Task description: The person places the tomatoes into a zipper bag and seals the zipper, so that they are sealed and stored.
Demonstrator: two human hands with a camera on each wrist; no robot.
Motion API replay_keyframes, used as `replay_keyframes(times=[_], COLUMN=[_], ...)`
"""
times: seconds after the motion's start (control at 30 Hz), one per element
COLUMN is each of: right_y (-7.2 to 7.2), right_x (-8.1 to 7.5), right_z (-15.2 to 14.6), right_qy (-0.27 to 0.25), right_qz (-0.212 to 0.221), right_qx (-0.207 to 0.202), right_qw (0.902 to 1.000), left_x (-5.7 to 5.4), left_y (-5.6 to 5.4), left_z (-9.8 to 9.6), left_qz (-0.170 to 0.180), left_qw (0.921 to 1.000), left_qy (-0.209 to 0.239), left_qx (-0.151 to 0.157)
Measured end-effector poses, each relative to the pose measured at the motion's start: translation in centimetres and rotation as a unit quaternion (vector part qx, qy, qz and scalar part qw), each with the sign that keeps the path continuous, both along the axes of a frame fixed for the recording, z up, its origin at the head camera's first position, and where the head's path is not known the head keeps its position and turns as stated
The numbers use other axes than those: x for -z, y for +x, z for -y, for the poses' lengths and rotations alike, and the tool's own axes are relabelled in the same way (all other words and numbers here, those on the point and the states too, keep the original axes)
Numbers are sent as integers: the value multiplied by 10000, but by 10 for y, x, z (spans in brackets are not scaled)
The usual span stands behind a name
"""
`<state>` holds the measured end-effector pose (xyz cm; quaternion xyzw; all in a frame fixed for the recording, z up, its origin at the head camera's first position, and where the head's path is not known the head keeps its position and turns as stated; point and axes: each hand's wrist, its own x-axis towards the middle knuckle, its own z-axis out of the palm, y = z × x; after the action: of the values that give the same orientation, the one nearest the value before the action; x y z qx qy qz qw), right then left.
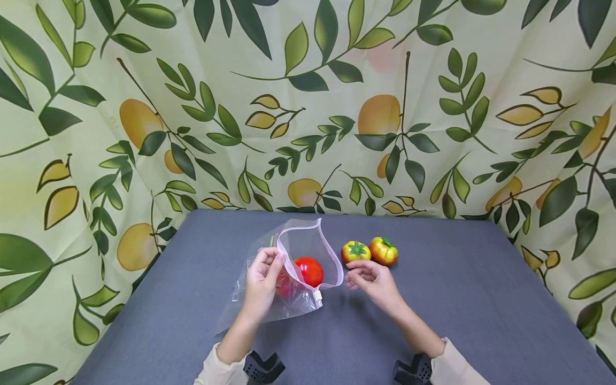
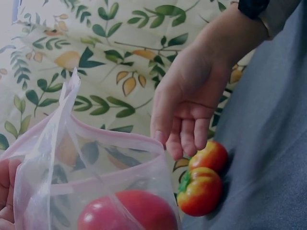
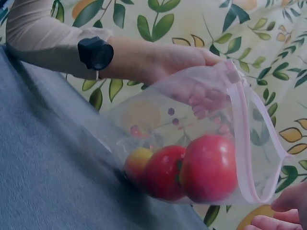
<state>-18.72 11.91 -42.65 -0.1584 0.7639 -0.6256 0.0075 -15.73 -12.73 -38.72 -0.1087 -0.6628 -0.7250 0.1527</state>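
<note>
My left hand (image 1: 263,275) pinches the rim of a clear zip bag (image 1: 298,307) with a pink-edged mouth, which gapes to the right. Inside it lie a red tomato (image 1: 309,271), a second red tomato (image 3: 165,172) and a yellowish fruit (image 3: 138,162), as the right wrist view shows. My right hand (image 1: 372,280) holds nothing; its fingers are loosely bent, close to the right side of the bag's mouth. Just beyond those fingers, two yellow-and-red tomatoes with green tops, a left one (image 1: 355,251) and a right one (image 1: 384,251), sit side by side on the table.
The grey table (image 1: 457,299) runs back to a hanging cloth (image 1: 308,133) printed with leaves and fruit. A white zip slider (image 1: 317,297) sits at the near corner of the bag's mouth. Dark devices are strapped at both wrists, such as the left wrist mount (image 1: 263,368).
</note>
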Motion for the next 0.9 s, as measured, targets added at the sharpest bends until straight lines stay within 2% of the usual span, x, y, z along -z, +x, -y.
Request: replay_keyframes(times=[0.37,0.9], right_y=[-8,-18], right_x=[2,-4], right_z=[-15,-32], right_qy=[386,335], right_qz=[-454,-438], right_qx=[510,1054], right_qw=[9969,9929], left_x=[3,3], left_y=[-3,-4], left_z=[0,1], left_qz=[-20,-23], left_qw=[9999,9999], left_qy=[143,143], left_qx=[-28,-79])
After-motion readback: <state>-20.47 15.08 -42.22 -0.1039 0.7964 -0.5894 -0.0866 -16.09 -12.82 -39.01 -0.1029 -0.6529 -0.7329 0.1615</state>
